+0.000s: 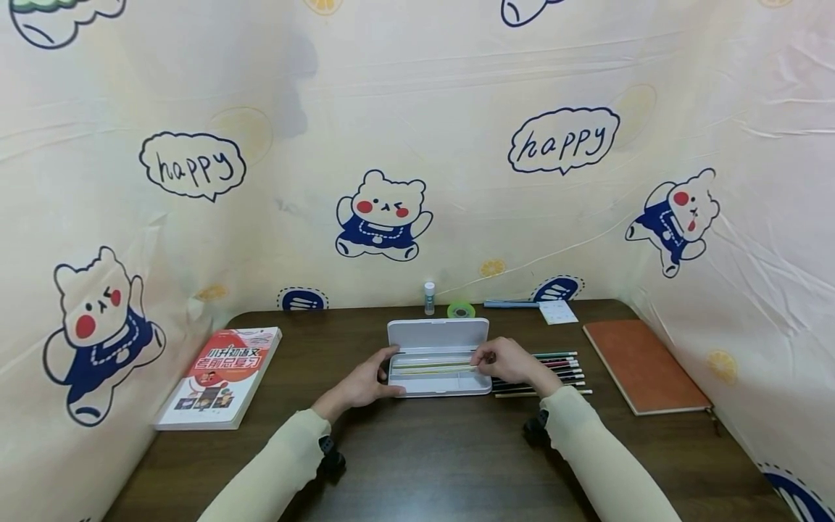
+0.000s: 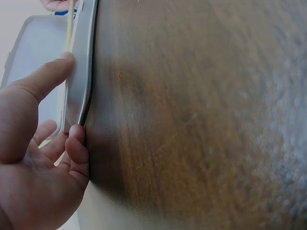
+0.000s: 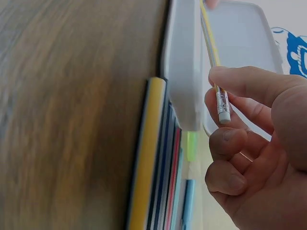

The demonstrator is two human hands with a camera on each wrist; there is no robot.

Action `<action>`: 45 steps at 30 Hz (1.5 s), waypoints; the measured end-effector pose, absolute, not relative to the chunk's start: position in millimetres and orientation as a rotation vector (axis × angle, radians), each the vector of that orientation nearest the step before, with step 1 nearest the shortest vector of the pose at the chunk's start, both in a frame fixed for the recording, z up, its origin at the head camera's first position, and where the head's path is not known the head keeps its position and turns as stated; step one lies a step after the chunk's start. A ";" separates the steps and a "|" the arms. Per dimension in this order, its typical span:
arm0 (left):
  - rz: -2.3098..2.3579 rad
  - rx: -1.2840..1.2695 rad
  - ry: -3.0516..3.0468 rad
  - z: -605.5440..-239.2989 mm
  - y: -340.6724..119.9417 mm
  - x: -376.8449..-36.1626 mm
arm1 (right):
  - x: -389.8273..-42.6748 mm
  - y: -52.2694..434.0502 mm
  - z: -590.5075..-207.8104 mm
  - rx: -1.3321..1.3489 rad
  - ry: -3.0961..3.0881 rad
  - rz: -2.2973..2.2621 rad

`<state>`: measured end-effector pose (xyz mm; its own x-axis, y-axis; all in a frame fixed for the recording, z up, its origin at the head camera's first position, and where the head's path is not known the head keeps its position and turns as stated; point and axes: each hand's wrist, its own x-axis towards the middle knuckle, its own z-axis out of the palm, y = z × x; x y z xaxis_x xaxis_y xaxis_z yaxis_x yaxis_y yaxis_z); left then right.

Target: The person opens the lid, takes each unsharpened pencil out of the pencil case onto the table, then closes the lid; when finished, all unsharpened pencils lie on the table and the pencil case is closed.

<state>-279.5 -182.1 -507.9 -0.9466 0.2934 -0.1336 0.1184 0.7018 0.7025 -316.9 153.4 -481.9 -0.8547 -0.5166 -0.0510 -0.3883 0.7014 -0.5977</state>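
My right hand (image 1: 505, 360) pinches a yellow pencil (image 3: 211, 45) near its eraser end, thumb and forefinger closed on it, over the open white pencil case (image 1: 438, 359) at centre frame. My left hand (image 1: 362, 384) braces the case's left end, thumb on the rim, fingers curled against the wall. Pencil lies lengthwise in the tray, with a green one beside it. Just right of the case, a row of pencils (image 1: 554, 373) rests on the dark wooden surface (image 1: 430, 449). Farther right, an orange notebook (image 1: 642, 365). Lower left, a red-and-white book (image 1: 222, 375). Behind the case: a small bottle (image 1: 429, 297) and a green tape roll (image 1: 461, 310).
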 end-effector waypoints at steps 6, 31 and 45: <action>1.087 0.319 2.679 -506.8 -180.7 -279.9 | -312.5 172.3 -476.9 -0.792 2.713 -0.902; 1.071 0.308 2.683 -506.5 -179.7 -278.7 | -284.6 270.1 -476.4 -0.733 2.762 -0.909; 1.073 0.316 2.681 -506.7 -179.7 -278.2 | -269.1 317.1 -481.3 -0.604 2.740 -0.891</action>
<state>-278.2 -179.7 -506.7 -0.9489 0.2845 -0.1368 0.1114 0.7074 0.6979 -269.1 317.1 -481.3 -0.8973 -0.4373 -0.0598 -0.3185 0.7352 -0.5984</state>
